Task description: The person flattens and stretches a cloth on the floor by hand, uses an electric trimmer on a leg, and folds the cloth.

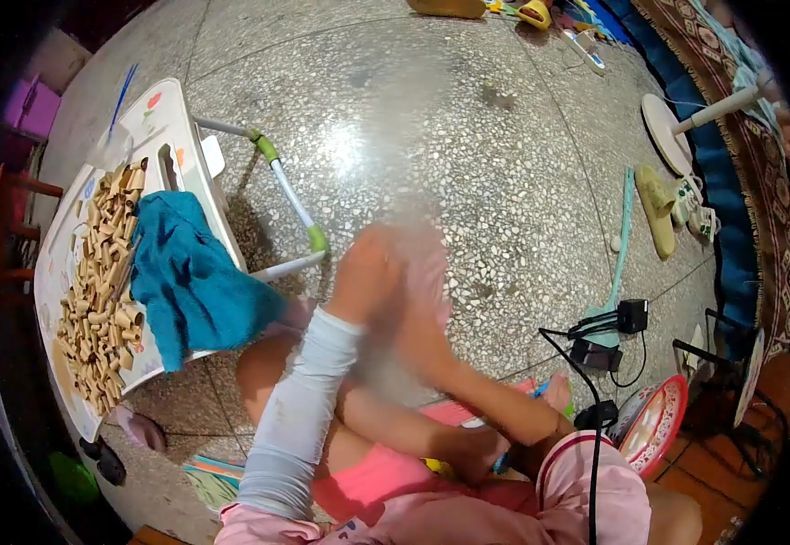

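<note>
My left hand point(368, 272), below a light grey sleeve cover, is held above my lap with its fingers curled in. What is inside it, if anything, I cannot make out. Just below and right of it is my right hand point(420, 341), the forearm bare; a hazy smear across the picture's middle hides its fingers. The two hands are close together, and whether they touch is unclear. A teal cloth point(186, 272) hangs over the near edge of a small white table point(163, 104) to my left. Heaped on that table are many short tan tubes point(104, 282).
Black adapters with cables point(599, 350) lie on the speckled floor point(522, 163) at right, beside a red-rimmed basin point(676, 409). Further right are a yellow-green slipper point(656, 213) and a white round stand base point(667, 136). A brown chair point(0, 236) stands at far left.
</note>
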The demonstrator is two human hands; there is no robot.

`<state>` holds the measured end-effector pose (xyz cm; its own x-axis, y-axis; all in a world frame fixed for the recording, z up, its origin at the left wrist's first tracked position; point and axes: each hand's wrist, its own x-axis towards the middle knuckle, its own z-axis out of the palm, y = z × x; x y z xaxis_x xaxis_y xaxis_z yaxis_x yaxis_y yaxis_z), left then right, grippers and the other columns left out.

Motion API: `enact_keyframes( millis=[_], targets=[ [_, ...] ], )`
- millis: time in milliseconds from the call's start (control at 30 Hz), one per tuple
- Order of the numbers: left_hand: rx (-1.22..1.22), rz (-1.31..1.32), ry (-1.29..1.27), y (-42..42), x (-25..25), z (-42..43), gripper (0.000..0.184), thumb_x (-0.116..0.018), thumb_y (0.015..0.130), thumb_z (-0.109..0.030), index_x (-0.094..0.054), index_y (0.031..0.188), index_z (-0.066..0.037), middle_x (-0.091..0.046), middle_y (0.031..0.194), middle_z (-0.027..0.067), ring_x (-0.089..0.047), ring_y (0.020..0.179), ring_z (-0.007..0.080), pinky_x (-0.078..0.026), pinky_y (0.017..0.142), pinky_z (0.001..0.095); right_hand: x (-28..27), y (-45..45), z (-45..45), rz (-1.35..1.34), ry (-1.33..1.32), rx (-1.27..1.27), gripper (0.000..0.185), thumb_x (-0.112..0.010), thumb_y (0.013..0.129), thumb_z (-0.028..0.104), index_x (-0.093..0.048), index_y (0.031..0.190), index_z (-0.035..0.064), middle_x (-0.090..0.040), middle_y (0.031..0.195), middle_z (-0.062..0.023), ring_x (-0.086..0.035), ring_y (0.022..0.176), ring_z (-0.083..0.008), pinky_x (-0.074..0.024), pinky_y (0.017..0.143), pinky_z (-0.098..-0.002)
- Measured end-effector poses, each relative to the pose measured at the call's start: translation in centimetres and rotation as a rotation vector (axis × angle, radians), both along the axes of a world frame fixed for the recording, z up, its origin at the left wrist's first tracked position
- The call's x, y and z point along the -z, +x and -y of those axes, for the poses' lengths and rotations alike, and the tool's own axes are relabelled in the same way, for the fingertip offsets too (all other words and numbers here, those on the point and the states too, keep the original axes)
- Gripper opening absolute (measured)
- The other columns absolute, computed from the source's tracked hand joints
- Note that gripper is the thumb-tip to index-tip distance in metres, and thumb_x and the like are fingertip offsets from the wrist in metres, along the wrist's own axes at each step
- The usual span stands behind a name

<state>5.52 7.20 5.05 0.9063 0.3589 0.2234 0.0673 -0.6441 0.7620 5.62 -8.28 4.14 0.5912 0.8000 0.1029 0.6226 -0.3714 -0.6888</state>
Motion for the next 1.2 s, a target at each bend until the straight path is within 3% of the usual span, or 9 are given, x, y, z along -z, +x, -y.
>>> enact_keyframes(
  millis=[167, 300, 367, 467, 533, 667, 767, 1133, 1200],
  targets=[
    [0.031, 0.011, 0.031, 0.0, -1.1, 1.0, 0.018, -0.057, 0.082, -0.001, -0.057, 0.1, -0.002, -0.058, 0.096, 0.0163, -0.06, 0.085, 0.0316, -0.049, 0.074, 0.0373, 8.4, -3.3, 3.5, -0.174, 0.063, -0.201, 0.029, -0.053, 0.085, 0.016, -0.058, 0.108, -0.0015, -0.057, 0.112, -0.0174, -0.05, 0.106, -0.0376, -0.0359, 0.093, -0.0477],
    [0.113, 0.132, 0.101, 0.4, -4.3, 1.3, 0.017, -0.056, 0.082, -0.002, -0.057, 0.099, -0.002, -0.057, 0.095, 0.0169, -0.059, 0.085, 0.0328, -0.048, 0.073, 0.0382, 1.5, 1.9, -1.5, 0.183, 0.078, -0.145, 0.041, -0.055, 0.087, 0.013, -0.048, 0.125, 0.0015, -0.054, 0.119, -0.0178, -0.053, 0.104, -0.0292, -0.0419, 0.09, -0.0386],
    [0.075, 0.148, 0.089, 0.4, -4.2, 0.8, 0.016, -0.056, 0.082, -0.003, -0.057, 0.098, -0.002, -0.057, 0.094, 0.0173, -0.059, 0.085, 0.0336, -0.048, 0.073, 0.0388, 0.7, 3.5, -3.5, 0.109, 0.003, -0.034, 0.037, -0.053, 0.088, 0.018, -0.054, 0.121, 0.0029, -0.056, 0.118, -0.0151, -0.05, 0.112, -0.0317, -0.0361, 0.097, -0.045],
    [0.002, 0.075, 0.016, 0.5, -2.8, 0.4, 0.016, -0.057, 0.081, -0.004, -0.058, 0.097, -0.002, -0.058, 0.095, 0.0179, -0.059, 0.086, 0.0346, -0.047, 0.073, 0.0397, -4.1, 9.1, -11.9, 0.119, -0.69, -0.32, 0.031, -0.053, 0.087, 0.02, -0.057, 0.114, 0.0053, -0.056, 0.116, -0.0132, -0.05, 0.11, -0.0309, -0.0369, 0.094, -0.0457],
    [-0.038, -0.074, -0.194, 0.5, -0.8, 0.3, 0.017, -0.057, 0.081, -0.004, -0.059, 0.097, -0.002, -0.058, 0.096, 0.018, -0.058, 0.088, 0.0355, -0.047, 0.076, 0.0403, -4.1, 11.8, -16.1, 0.186, -0.836, -0.428, 0.031, -0.053, 0.086, 0.019, -0.057, 0.115, 0.0075, -0.054, 0.119, -0.0126, -0.048, 0.112, -0.0297, -0.0375, 0.093, -0.0453],
    [-0.047, 0.11, -0.071, 1.1, -0.7, -0.1, 0.017, -0.057, 0.08, -0.003, -0.06, 0.097, 0.0, -0.059, 0.098, 0.018, -0.056, 0.093, 0.0368, -0.045, 0.081, 0.0405, 7.0, 13.3, -19.6, 0.331, -0.083, -0.158, 0.04, -0.052, 0.086, 0.016, -0.056, 0.125, 0.0131, -0.046, 0.136, -0.0113, -0.039, 0.129, -0.0294, -0.0328, 0.102, -0.0491],
    [-0.127, 0.151, -0.066, 1.3, -1.3, -1.1, 0.017, -0.056, 0.08, -0.002, -0.06, 0.096, 0.001, -0.059, 0.097, 0.0179, -0.055, 0.094, 0.0374, -0.044, 0.083, 0.0403, 9.5, 14.6, -23.1, 0.46, 0.154, -0.094, 0.042, -0.055, 0.083, 0.017, -0.058, 0.125, 0.0154, -0.047, 0.138, -0.0112, -0.038, 0.132, -0.0312, -0.0311, 0.103, -0.0539],
    [-0.179, 0.21, -0.076, 1.2, -1.5, -1.5, 0.016, -0.053, 0.081, -0.002, -0.059, 0.095, 0.002, -0.058, 0.094, 0.0176, -0.056, 0.088, 0.035, -0.045, 0.079, 0.0391, 11.1, 12.8, -21.8, 0.494, -0.027, -0.203, 0.046, -0.052, 0.086, 0.022, -0.051, 0.132, 0.0174, -0.045, 0.139, -0.0114, -0.041, 0.129, -0.0317, -0.0369, 0.097, -0.0521],
    [-0.178, 0.233, -0.047, 1.3, -1.1, -1.3, 0.016, -0.054, 0.081, -0.002, -0.059, 0.095, 0.002, -0.058, 0.093, 0.0172, -0.056, 0.087, 0.0342, -0.046, 0.077, 0.0386, 11.3, 12.1, -18.4, 0.215, 0.074, -0.205, 0.046, -0.046, 0.091, 0.021, -0.045, 0.136, 0.015, -0.043, 0.14, -0.012, -0.042, 0.128, -0.0316, -0.0387, 0.097, -0.0484]
  ],
)
